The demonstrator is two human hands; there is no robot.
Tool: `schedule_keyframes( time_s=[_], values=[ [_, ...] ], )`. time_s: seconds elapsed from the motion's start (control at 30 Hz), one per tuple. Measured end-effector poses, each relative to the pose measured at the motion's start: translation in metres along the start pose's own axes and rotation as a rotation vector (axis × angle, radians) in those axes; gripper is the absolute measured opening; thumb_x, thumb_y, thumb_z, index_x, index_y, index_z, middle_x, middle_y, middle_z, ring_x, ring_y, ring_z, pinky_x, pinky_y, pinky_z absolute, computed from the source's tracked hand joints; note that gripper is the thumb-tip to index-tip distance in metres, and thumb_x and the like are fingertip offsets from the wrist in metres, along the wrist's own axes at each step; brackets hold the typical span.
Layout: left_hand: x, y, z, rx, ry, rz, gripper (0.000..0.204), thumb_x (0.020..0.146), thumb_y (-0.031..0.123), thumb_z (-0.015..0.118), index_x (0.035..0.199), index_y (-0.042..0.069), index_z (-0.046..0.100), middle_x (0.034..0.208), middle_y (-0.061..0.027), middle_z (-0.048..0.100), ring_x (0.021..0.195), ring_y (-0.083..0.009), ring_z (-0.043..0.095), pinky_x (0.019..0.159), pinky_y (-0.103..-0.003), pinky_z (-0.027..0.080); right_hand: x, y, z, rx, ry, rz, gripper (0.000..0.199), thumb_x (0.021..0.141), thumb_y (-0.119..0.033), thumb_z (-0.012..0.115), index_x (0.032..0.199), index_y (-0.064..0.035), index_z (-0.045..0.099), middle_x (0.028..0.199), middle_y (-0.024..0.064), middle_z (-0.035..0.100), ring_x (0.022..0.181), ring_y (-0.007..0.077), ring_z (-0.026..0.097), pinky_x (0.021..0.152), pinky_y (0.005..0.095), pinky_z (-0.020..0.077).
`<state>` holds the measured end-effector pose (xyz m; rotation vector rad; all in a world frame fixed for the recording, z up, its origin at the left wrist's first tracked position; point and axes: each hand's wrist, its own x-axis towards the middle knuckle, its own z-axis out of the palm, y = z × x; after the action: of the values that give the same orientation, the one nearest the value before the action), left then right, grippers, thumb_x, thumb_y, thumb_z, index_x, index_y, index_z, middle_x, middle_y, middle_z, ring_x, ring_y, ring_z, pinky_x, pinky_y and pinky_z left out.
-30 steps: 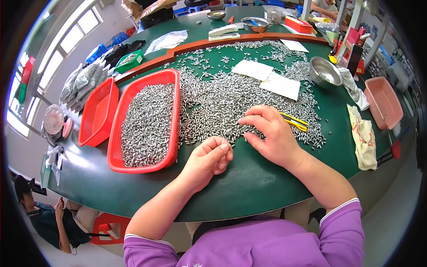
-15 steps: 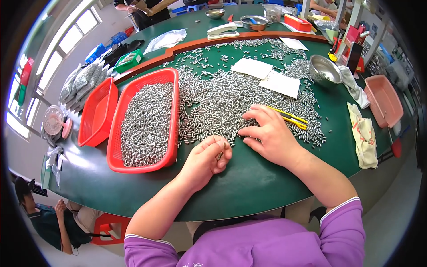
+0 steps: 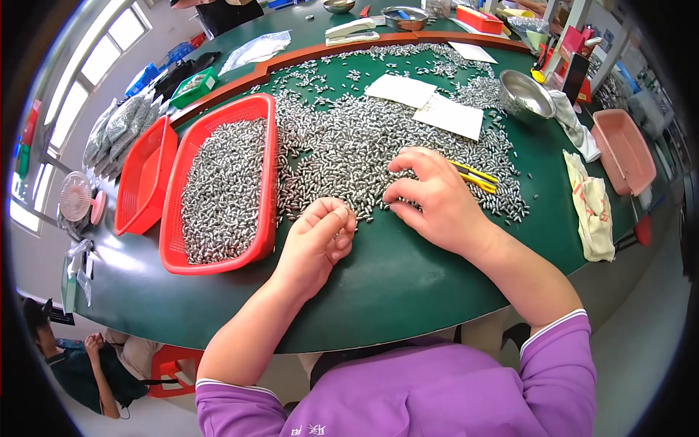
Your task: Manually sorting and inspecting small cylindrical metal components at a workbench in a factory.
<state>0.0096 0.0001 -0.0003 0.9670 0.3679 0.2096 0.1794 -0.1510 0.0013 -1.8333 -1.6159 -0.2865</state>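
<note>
A wide pile of small shiny metal pieces, rounded and ridged point(image 3: 342, 149), lies on the green table. At its near edge is my left hand point(image 3: 320, 237), closed with the fingers curled and the thumb against the index finger. Whatever it holds is hidden in the fingers. To its right, my right hand point(image 3: 433, 193) has its fingers bent and apart, the tips at the pile's edge. Beside that hand, yellow-handled tweezers or snips point(image 3: 477, 178) rest on the pieces. Left of my left hand stands a red plastic basket point(image 3: 271, 171), filled with the same metal pieces.
An empty red basket point(image 3: 145, 178) stands farther left, near a pink fan point(image 3: 76, 197). White cards point(image 3: 450, 116) lie on the pile. At right are a metal bowl point(image 3: 526, 95), a cloth glove point(image 3: 591, 211) and a pink tray point(image 3: 622, 153). A wooden strip point(image 3: 313, 52) crosses behind.
The whole view has shifted, so the table sits higher and slightly left. My left hand's fingers have curled a little tighter; my right hand stays at the pile's edge.
</note>
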Motion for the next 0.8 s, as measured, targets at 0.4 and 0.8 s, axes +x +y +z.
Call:
schedule_keyframes(
  time_s=[0.4,0.8],
  values=[
    [-0.001,-0.002,0.001,0.011,-0.075,-0.039,0.013,0.101,0.019,0.047,0.1,0.006,0.051,0.087,-0.005,0.055,0.062,-0.0082,0.042,0.052,-0.02,0.035,-0.004,0.0,0.009,0.002,-0.069,0.002,0.012,0.074,-0.01,0.073,0.083,-0.0102,0.065,0.114,0.0078,0.056,0.122,0.0317,0.049,0.103,0.0455,0.0382],
    [-0.005,-0.002,0.004,0.003,-0.164,-0.116,0.012,0.099,0.016,0.053,0.108,0.009,0.053,0.093,-0.0011,0.058,0.071,-0.0071,0.048,0.063,-0.021,0.04,0.003,-0.013,0.002,0.639,-0.077,0.148,0.012,0.089,-0.02,0.069,0.093,-0.0092,0.067,0.103,0.0046,0.056,0.101,0.0205,0.056,0.091,0.0327,0.0448]
  ],
)
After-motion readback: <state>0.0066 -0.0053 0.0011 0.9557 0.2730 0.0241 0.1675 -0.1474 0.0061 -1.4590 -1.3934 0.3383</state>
